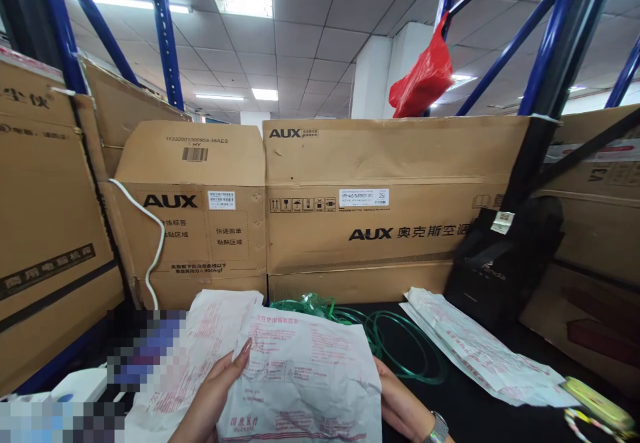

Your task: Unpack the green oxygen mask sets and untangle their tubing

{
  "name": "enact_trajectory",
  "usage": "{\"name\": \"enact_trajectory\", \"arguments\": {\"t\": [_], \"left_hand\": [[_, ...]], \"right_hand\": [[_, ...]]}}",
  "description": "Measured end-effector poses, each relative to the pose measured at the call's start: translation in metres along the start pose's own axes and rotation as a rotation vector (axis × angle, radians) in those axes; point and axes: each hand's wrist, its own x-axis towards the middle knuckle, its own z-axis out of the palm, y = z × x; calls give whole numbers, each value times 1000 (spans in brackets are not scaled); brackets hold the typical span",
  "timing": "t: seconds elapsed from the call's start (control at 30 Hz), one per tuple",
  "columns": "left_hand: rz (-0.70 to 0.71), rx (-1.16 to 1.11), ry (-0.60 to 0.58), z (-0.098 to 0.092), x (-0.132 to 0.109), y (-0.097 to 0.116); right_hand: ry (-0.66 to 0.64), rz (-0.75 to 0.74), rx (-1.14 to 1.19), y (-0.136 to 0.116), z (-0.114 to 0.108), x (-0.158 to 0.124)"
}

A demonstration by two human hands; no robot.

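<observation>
A white paper oxygen mask packet (305, 376) with red print is held up in front of me, its printed side facing me. My left hand (225, 379) grips its left edge, thumb on the front and the other fingers hidden behind. At the right edge my right hand (400, 396) holds it too, with the fingertips out of sight behind the paper. Green coiled tubing (407, 349) lies on the table just behind the packet, with a clear green-tinted piece (317, 305) among the coils. Another white packet (200, 356) lies to the left, partly covered.
Several similar packets (480, 349) are stacked at the right, near a yellow-green phone-like object (597, 403) with a beaded strap. A black bag (500, 266) stands behind them. Cardboard panels (320, 243) wall off the back. A white device (77, 389) sits at the left.
</observation>
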Motion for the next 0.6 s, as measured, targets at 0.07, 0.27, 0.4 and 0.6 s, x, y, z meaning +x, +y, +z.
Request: {"name": "enact_trajectory", "arguments": {"t": [0.07,0.27,0.4,0.6], "left_hand": [[-9,8,46,0,-2,1],[-20,-56,99,-4,1,2],[-52,-160,-16,-8,-1,6],[-32,-157,-51,-6,-7,7]], "right_hand": [[-33,6,-60,0,1,-2],[-81,43,-231,-1,12,-7],[-76,3,-289,-2,22,-7],[-63,-9,-433,12,7,-7]]}}
